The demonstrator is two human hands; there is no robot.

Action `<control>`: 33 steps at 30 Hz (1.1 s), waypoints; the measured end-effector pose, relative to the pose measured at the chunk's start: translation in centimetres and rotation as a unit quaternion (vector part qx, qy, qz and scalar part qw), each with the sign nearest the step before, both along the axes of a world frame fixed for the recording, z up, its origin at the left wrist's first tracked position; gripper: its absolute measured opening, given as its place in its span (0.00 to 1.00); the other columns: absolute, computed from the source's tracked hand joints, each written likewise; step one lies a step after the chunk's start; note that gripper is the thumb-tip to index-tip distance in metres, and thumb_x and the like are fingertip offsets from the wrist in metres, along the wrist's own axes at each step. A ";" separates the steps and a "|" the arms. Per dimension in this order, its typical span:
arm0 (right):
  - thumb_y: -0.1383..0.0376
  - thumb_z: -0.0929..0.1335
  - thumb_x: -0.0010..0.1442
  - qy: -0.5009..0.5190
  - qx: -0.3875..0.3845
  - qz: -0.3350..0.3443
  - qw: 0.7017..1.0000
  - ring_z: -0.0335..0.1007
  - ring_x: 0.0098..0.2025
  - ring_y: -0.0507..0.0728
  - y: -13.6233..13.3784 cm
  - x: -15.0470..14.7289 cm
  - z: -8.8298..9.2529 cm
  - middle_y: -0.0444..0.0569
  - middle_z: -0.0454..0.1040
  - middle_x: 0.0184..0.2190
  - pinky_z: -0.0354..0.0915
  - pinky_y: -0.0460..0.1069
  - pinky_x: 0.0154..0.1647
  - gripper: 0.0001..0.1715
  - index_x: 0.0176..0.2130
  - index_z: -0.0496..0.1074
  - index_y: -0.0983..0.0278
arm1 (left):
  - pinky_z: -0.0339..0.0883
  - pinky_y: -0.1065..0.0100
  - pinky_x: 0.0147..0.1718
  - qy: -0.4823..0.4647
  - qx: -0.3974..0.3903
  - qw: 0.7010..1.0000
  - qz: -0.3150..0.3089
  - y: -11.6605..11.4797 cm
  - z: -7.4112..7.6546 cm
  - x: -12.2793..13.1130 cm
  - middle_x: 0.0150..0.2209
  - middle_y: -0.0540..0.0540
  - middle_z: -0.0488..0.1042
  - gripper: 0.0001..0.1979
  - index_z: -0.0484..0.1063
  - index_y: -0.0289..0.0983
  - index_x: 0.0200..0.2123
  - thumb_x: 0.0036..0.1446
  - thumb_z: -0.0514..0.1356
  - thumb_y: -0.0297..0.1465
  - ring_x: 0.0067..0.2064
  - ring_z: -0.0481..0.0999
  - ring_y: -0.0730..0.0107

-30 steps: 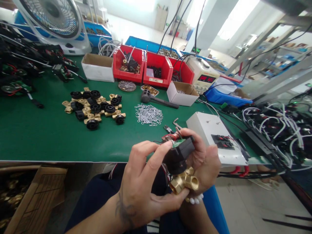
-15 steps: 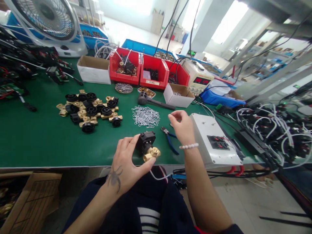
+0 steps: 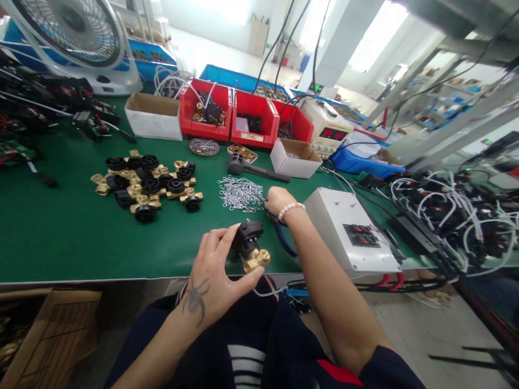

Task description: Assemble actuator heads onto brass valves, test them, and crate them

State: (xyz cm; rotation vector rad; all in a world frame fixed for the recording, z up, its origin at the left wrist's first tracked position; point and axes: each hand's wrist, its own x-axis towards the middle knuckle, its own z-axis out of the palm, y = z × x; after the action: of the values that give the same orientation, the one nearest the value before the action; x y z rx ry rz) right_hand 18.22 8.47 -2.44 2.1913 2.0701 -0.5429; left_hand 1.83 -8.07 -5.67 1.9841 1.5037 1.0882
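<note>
My left hand (image 3: pixel 219 270) grips a brass valve with a black housing (image 3: pixel 252 248), thumb at the brass end and fingers behind the housing. The brass part points toward me, close to the bench's front edge. My right hand (image 3: pixel 279 201) is curled at the right side of a pile of silver wire clips (image 3: pixel 240 193). Its fingertips are mostly hidden, and I cannot make out what is between them. Blue-handled pliers (image 3: pixel 287 242) lie under the right wrist, their jaws covered by it.
Brass fittings with black caps (image 3: pixel 151 185) lie to the left. A black mallet (image 3: pixel 259 168) rests behind the clips, before red bins (image 3: pixel 253 141) and a white carton (image 3: pixel 295 165). A grey box with terminals (image 3: pixel 336 229) stands right of my forearm.
My right hand has moved left and down from above the pliers to the edge of the clip pile. The left hand and its valve have shifted slightly right, the valve tilting a little.
</note>
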 end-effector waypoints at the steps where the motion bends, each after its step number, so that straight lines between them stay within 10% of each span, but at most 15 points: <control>1: 0.62 0.70 0.63 0.009 0.002 -0.001 1.000 0.74 0.49 0.59 0.1 0.0 0.0 0.52 0.76 0.46 0.69 0.57 0.51 0.12 0.44 0.74 0.67 | 0.67 0.49 0.53 0.004 0.004 1.000 0.001 0.0 0.0 0.0 0.48 0.40 0.67 0.32 0.61 0.36 0.60 0.54 0.63 0.40 0.51 0.68 0.53; 10: 0.68 0.64 0.65 0.239 0.135 -0.006 0.962 0.76 0.36 0.54 -4.8 1.5 1.2 0.53 0.79 0.38 0.69 0.50 0.40 0.12 0.45 0.73 0.68 | 0.72 0.54 0.50 -0.103 -0.049 0.993 -0.008 -0.1 0.0 0.6 0.50 0.42 0.65 0.33 0.61 0.40 0.61 0.53 0.65 0.38 0.52 0.70 0.58; 16: 0.61 0.69 0.62 0.518 0.138 0.058 0.842 0.69 0.30 0.51 -11.3 2.4 3.4 0.42 0.74 0.26 0.67 0.49 0.38 0.09 0.41 0.79 0.61 | 0.74 0.57 0.47 -0.129 -0.033 0.991 0.007 -0.7 0.8 0.8 0.47 0.44 0.65 0.33 0.63 0.39 0.61 0.52 0.66 0.38 0.49 0.71 0.61; 21: 0.63 0.73 0.59 0.575 0.114 -0.007 0.810 0.72 0.28 0.52 -14.2 2.6 4.7 0.41 0.75 0.24 0.70 0.48 0.33 0.04 0.38 0.77 0.60 | 0.74 0.57 0.46 -0.116 -0.015 0.993 -0.002 -1.5 2.0 0.6 0.46 0.44 0.65 0.36 0.63 0.39 0.61 0.50 0.67 0.38 0.47 0.71 0.61; 33: 0.72 0.70 0.60 0.346 0.273 0.144 0.886 0.75 0.34 0.51 -16.5 1.1 6.5 0.41 0.79 0.33 0.71 0.46 0.40 0.06 0.36 0.75 0.60 | 0.71 0.59 0.48 -0.041 0.068 0.997 -0.012 -2.4 3.5 0.6 0.46 0.41 0.66 0.36 0.63 0.31 0.61 0.50 0.66 0.38 0.48 0.68 0.61</control>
State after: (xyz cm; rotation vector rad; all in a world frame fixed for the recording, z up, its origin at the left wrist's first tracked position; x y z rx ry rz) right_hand 19.32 -8.06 4.05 2.0366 3.1991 -0.8974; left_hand 2.46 -10.52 -2.16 2.0158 1.3935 1.2771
